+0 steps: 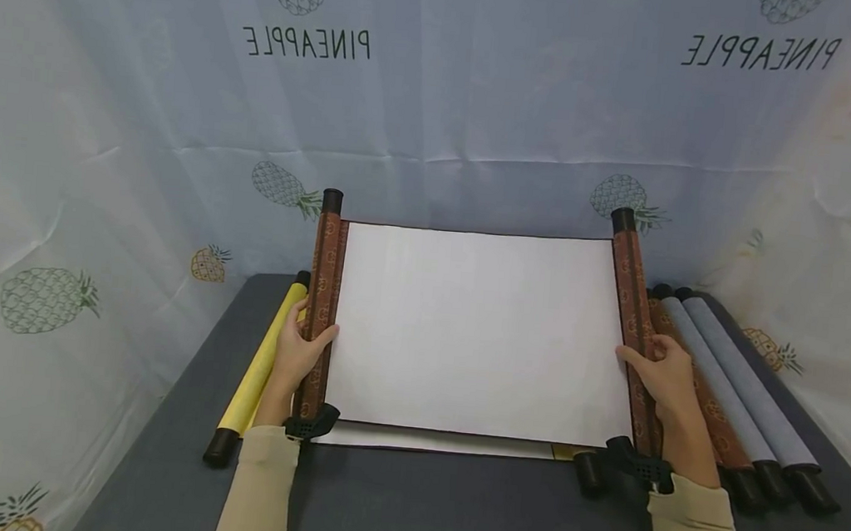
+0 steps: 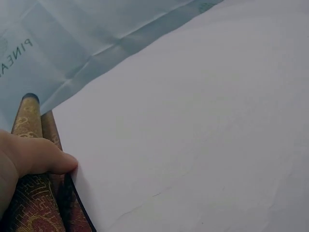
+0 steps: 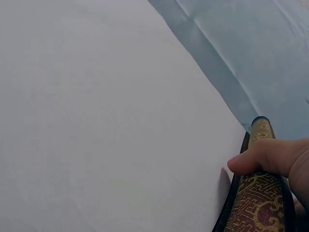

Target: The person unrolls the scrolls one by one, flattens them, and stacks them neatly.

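Pineapple-print cloth backs the grey counter [image 1: 451, 509]. Both hands hold the scroll [image 1: 476, 336] stretched flat: left hand [image 1: 300, 351] and right hand [image 1: 663, 374] curl their fingers round its end rollers; spare scrolls [image 1: 741, 390] lie right of it.

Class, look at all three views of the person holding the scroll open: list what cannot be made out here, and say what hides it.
- Head view: most of the sheet under the open scroll; the scroll covers it.
- Head view: the fingers of the left hand and right hand behind the rollers.
- Head view: the mid part of the brown rolled scroll; the right forearm covers it.
- Wrist views: the near roller ends, cut off by the bottom edge.
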Available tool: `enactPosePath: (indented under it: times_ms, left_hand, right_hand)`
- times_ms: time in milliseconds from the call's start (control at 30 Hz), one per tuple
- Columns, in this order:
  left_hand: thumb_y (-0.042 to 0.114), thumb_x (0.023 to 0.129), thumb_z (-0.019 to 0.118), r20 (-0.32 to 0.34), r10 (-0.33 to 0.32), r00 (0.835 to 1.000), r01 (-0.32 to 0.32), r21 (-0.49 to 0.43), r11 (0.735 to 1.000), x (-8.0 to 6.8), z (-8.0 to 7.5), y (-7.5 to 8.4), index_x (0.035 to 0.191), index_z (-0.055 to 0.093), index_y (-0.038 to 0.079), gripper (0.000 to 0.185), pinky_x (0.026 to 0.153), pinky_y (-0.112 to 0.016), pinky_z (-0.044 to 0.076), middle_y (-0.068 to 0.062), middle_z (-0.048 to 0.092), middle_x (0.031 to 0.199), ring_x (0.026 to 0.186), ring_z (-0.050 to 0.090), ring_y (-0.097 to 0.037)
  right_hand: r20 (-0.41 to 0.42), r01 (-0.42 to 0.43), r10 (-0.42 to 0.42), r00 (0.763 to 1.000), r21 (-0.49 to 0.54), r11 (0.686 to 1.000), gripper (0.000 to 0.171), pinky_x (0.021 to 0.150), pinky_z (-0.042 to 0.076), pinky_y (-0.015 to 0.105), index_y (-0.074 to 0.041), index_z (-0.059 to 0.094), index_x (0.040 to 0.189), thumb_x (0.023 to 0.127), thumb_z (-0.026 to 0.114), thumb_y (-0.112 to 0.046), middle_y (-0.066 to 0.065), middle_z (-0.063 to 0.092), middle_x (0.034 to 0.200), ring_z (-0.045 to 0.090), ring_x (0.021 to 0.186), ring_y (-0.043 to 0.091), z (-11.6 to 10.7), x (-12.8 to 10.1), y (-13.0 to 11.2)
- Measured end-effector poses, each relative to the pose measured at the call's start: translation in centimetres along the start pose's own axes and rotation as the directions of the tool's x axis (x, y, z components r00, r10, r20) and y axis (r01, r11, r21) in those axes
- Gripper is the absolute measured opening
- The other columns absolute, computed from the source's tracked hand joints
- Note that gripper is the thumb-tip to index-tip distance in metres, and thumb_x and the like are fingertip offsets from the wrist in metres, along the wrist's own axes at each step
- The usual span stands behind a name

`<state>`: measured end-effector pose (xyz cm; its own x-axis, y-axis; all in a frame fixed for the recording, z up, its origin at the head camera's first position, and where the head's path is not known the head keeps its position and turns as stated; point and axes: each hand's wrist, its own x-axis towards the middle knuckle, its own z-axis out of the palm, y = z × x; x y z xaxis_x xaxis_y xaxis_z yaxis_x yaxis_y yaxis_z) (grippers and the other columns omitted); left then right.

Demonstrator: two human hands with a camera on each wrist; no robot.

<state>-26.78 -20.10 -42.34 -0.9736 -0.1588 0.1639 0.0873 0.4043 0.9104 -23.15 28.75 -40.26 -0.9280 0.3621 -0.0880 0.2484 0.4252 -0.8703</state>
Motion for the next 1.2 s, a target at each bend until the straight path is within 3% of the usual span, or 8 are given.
enactPosePath:
  times_ms: [300,500,633,700,767,900,967,1200]
  left_hand:
    - [0.018,0.093,0.063,0.005,0.018,1.0,-0.018,-0.021,1.0,0.1,-0.3,-0.2,0.15,0.027,0.005,0.069,0.103,-0.057,0.041,-0.022,0.033,0.153,0.138,0.038,-0.042]
    - [0.019,0.092,0.064,-0.052,0.009,0.999,-0.01,-0.016,1.0,0.3,-0.4,-0.4,0.148,0.036,0.008,0.063,0.085,-0.031,0.05,-0.021,0.054,0.135,0.117,0.055,-0.031]
    - [0.02,0.092,0.064,-0.073,0.009,0.997,-0.012,-0.035,0.999,0.4,-0.5,-0.6,0.148,0.034,0.006,0.065,0.096,-0.041,0.048,-0.023,0.05,0.14,0.125,0.051,-0.034]
    - [0.019,0.092,0.064,-0.08,0.019,0.997,-0.022,-0.043,0.999,0.4,-0.6,-0.7,0.149,0.032,0.004,0.067,0.104,-0.051,0.043,-0.024,0.044,0.146,0.132,0.046,-0.038]
    - [0.019,0.092,0.064,-0.093,0.03,0.995,-0.035,-0.044,0.998,0.4,-0.7,-0.8,0.149,0.031,0.002,0.069,0.109,-0.056,0.037,-0.025,0.04,0.148,0.136,0.041,-0.04]
    - [0.02,0.092,0.065,-0.111,0.04,0.993,-0.043,-0.024,0.999,0.4,-0.9,-0.9,0.149,0.032,0.002,0.069,0.11,-0.056,0.037,-0.027,0.041,0.147,0.135,0.043,-0.042]
    - [0.021,0.092,0.064,-0.113,0.034,0.993,-0.036,-0.018,0.999,0.4,-1.0,-0.9,0.149,0.032,0.002,0.068,0.109,-0.055,0.038,-0.027,0.042,0.146,0.135,0.043,-0.041]
    - [0.026,0.095,0.061,-0.083,0.007,0.997,-0.009,-0.023,1.0,0.2,-1.5,-0.8,0.151,0.03,0.005,0.067,0.105,-0.052,0.043,-0.023,0.045,0.146,0.132,0.049,-0.037]
  right_hand:
    - [-0.025,0.011,-0.011,1.0,0.01,1.0,0.078,0.113,0.025,0.064,0.007,0.015,0.151,0.095,0.056,-0.028,0.031,0.009,0.159,0.018,0.145,0.048,0.0,-0.1,0.0]
    - [-0.051,0.009,-0.009,0.999,0.005,1.0,0.078,0.109,0.03,0.062,0.006,0.018,0.151,0.094,0.056,-0.031,0.032,0.018,0.156,0.028,0.138,0.047,-0.1,0.0,0.0]
    - [-0.05,0.012,-0.012,0.999,0.013,1.0,0.076,0.107,0.034,0.06,0.006,0.02,0.151,0.095,0.055,-0.033,0.032,0.021,0.155,0.031,0.137,0.046,-0.3,0.0,0.1]
    - [-0.049,0.032,-0.033,0.998,-0.008,0.999,0.073,0.098,0.045,0.047,0.006,0.025,0.149,0.095,0.054,-0.034,0.031,0.03,0.152,0.044,0.127,0.038,-0.4,0.0,0.1]
    - [-0.051,0.058,-0.059,0.997,-0.023,0.998,0.069,0.084,0.049,0.029,0.006,0.031,0.147,0.096,0.054,-0.034,0.03,0.039,0.146,0.056,0.107,0.018,-0.5,-0.1,0.2]
    - [-0.048,0.088,-0.089,0.995,-0.041,0.995,0.066,0.064,0.042,0.01,0.006,0.038,0.144,0.095,0.054,-0.036,0.027,0.048,0.138,0.044,0.077,-0.013,-0.7,0.0,0.3]
    - [-0.047,0.076,-0.077,0.996,-0.035,0.996,0.067,0.064,0.041,0.01,0.005,0.037,0.145,0.095,0.054,-0.037,0.027,0.048,0.139,0.044,0.078,-0.012,-0.6,0.0,0.4]
    - [-0.051,0.024,-0.025,0.998,-0.028,0.999,0.069,0.068,0.039,0.015,0.001,0.033,0.148,0.096,0.05,-0.041,0.021,0.042,0.142,0.048,0.1,0.014,-0.6,0.1,0.4]
